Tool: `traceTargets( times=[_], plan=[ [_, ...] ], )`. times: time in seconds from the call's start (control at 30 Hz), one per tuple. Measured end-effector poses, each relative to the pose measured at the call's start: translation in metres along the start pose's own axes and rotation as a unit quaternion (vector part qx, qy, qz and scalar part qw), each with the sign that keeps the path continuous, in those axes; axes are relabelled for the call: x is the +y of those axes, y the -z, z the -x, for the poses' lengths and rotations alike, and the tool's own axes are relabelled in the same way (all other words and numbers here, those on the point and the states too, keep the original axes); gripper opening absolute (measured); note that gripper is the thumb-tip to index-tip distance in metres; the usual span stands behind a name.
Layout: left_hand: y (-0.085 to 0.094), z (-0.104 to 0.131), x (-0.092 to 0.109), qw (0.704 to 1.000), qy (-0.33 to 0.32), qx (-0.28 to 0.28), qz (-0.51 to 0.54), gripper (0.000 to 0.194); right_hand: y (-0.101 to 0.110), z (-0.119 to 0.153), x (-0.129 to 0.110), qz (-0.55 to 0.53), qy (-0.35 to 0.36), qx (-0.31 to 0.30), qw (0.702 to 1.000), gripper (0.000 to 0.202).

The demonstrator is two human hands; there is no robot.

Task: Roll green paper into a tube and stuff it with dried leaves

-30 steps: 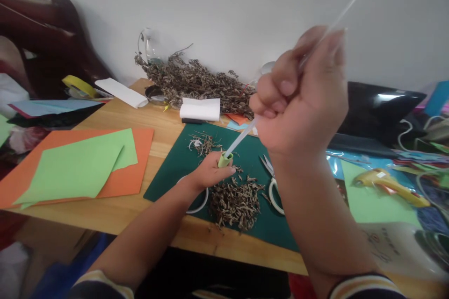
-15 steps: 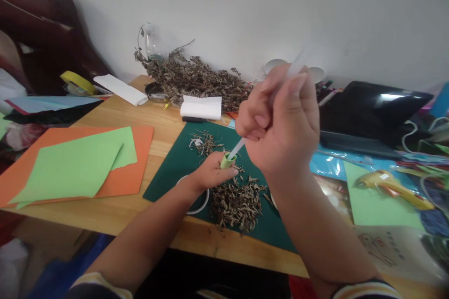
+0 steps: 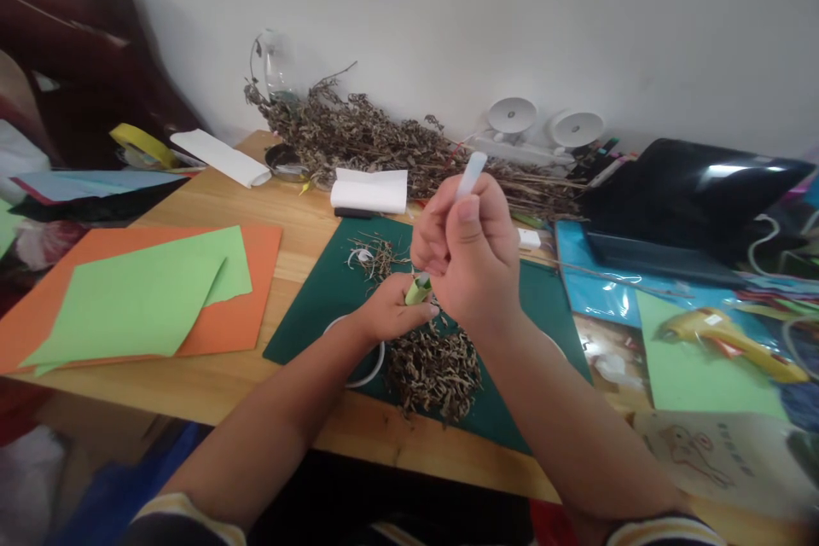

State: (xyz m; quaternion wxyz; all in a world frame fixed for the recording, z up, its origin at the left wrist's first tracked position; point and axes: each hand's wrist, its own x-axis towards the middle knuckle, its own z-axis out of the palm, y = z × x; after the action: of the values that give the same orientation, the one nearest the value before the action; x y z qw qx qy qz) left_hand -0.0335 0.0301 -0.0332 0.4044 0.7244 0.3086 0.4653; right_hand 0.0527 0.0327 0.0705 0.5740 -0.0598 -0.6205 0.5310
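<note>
The right hand [image 3: 483,264] is curled closed around a translucent stick [image 3: 472,172]; the left hand [image 3: 390,307] wraps a green tube [image 3: 417,292], held above the mat [image 3: 307,307], left of its middle. The stick's lower end seems to sit in the tube's mouth. Pushing off-line could split or crush the thin wall, and a loose left grip could let the tube slip. A low wrist might sweep leaves [image 3: 435,371] past the mat's front edge. Print on the pale container [image 3: 704,452], by the table's front right, and the glue gun's [image 3: 735,339] label are unreadable.
</note>
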Motion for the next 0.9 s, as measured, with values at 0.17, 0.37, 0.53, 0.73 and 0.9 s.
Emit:
traceTargets(
  times=[0.17, 0.37, 0.53, 0.73, 0.9],
  plan=[
    [0.001, -0.002, 0.002, 1.0, -0.005, -0.007, -0.006, 0.034, 0.003, 0.005, 0.004, 0.015, 0.001, 0.0, 1.0, 0.016],
    [0.001, -0.001, 0.002, 1.0, 0.013, -0.001, -0.018, 0.038, 0.009, 0.009, 0.006, 0.052, -0.006, -0.01, 0.999, 0.016],
    [0.001, 0.001, 0.004, 0.999, 0.027, 0.017, -0.025, 0.032, 0.017, 0.015, 0.005, 0.169, -0.03, -0.06, 0.983, 0.019],
    [0.0, 0.001, 0.004, 0.999, 0.029, 0.02, -0.021, 0.03, 0.015, 0.019, 0.004, 0.139, -0.046, -0.064, 0.987, 0.021],
    [0.0, 0.002, -0.001, 0.999, 0.032, 0.014, -0.002, 0.029, 0.01, 0.007, -0.009, 0.091, -0.08, -0.054, 0.991, 0.01]
  ],
)
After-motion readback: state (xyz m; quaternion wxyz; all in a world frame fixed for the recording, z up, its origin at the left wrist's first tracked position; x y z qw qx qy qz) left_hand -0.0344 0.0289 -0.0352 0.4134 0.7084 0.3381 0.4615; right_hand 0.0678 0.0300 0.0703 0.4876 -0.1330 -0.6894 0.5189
